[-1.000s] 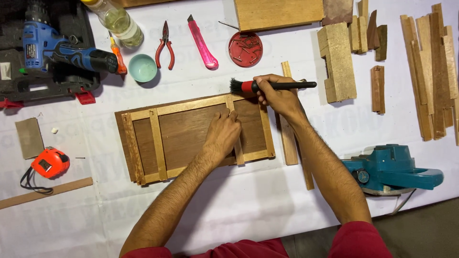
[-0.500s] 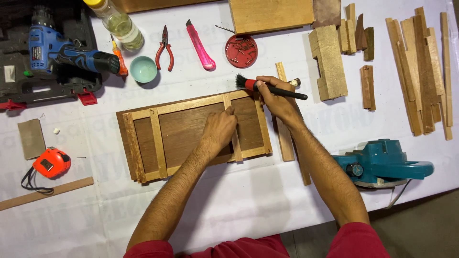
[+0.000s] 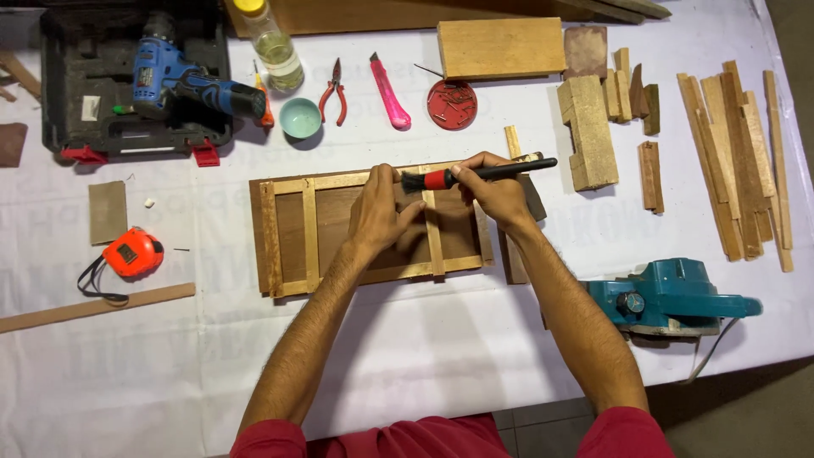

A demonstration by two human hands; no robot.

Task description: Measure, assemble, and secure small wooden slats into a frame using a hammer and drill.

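Note:
A flat wooden panel (image 3: pixel 297 229) with thin light strips framing and dividing it lies in the middle of the white-covered table. My left hand (image 3: pixel 379 214) rests on it, fingers pressing down beside an upright strip (image 3: pixel 434 246). My right hand (image 3: pixel 494 188) holds a small brush (image 3: pixel 475 174) with a black handle and red collar. The brush lies level, its dark bristles pointing left over the panel's upper edge, close to my left fingertips.
A blue drill (image 3: pixel 182 80) sits in a black case at far left. Near it stand a bottle (image 3: pixel 270 38), teal bowl (image 3: pixel 300 117), red pliers (image 3: pixel 336 89), pink knife (image 3: pixel 390 92), red nail lid (image 3: pixel 451 104). Wood blocks (image 3: pixel 589 131) and strips (image 3: pixel 738 161) lie right; teal planer (image 3: pixel 670 297) and orange tape measure (image 3: pixel 131 253) nearer.
My right hand has swung the brush level and moved it left, so its bristles now hover over the panel's upper edge. My left hand stays on the panel.

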